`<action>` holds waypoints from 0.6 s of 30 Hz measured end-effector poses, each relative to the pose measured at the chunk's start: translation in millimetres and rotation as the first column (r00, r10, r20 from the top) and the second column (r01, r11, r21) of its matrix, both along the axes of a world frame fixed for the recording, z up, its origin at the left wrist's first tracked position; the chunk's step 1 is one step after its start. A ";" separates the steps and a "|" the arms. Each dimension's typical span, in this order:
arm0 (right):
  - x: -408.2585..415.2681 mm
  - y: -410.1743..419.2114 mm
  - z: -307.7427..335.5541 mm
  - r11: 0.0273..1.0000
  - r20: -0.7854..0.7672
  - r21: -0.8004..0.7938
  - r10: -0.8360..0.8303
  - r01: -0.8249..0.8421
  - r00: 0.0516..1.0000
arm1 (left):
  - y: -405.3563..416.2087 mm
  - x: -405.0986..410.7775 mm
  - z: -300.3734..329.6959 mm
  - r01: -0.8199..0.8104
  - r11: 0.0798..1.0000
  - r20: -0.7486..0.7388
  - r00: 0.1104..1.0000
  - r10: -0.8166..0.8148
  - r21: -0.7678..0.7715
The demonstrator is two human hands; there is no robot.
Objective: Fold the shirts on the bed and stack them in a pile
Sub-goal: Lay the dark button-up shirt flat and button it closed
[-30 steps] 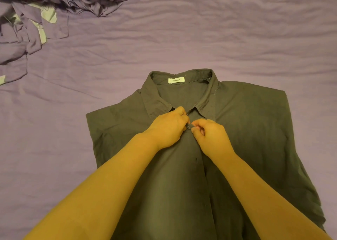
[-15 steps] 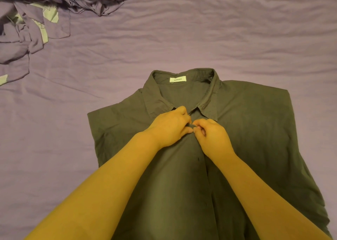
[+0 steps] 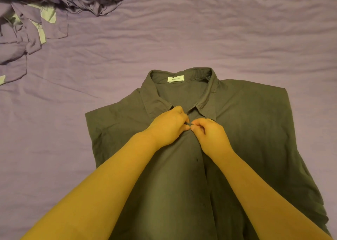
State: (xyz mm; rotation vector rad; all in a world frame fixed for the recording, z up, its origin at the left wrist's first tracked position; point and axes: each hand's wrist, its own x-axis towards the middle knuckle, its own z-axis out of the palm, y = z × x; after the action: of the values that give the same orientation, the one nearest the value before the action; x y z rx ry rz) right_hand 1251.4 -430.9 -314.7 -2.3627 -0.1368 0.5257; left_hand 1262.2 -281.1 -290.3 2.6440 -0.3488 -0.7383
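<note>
A dark olive collared shirt (image 3: 255, 134) lies flat and face up on the bed, collar toward the far side, with a white label inside the neck. Its sleeves are tucked out of sight. My left hand (image 3: 167, 126) and my right hand (image 3: 209, 135) meet just below the collar, at the top of the button placket. Both pinch the shirt's front edges there with curled fingers, fingertips almost touching. My forearms cover much of the shirt's lower middle.
The purple bedsheet (image 3: 182, 39) is wrinkled and spreads all around the shirt. A heap of crumpled purple clothes with pale green patches (image 3: 32, 17) lies at the far left corner.
My hands have stayed at the placket under the collar, with the fingertips closing slightly together. The view has shifted a little; the shirt lies as before.
</note>
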 end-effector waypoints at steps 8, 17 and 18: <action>-1.5 -3.6 1.7 0.992 -0.036 0.111 -0.054 0.058 0.998 | 0.6 5.2 2.0 -0.062 0.998 -0.095 0.994 0.059 -0.027; -1.7 -5.9 5.0 0.985 -0.037 0.162 -0.059 0.065 0.998 | -0.6 10.2 9.5 -0.105 0.990 -0.168 0.982 0.088 -0.094; -1.7 -6.1 5.9 0.985 -0.036 0.163 -0.056 0.061 0.998 | -0.7 10.7 9.3 -0.108 0.989 -0.175 0.980 0.090 -0.097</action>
State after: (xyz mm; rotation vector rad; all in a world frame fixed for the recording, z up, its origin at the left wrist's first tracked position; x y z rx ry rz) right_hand 1249.7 -437.0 -308.8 -2.1905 -0.0922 0.5038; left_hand 1273.0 -281.8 -281.0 2.4578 -0.2014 -0.8810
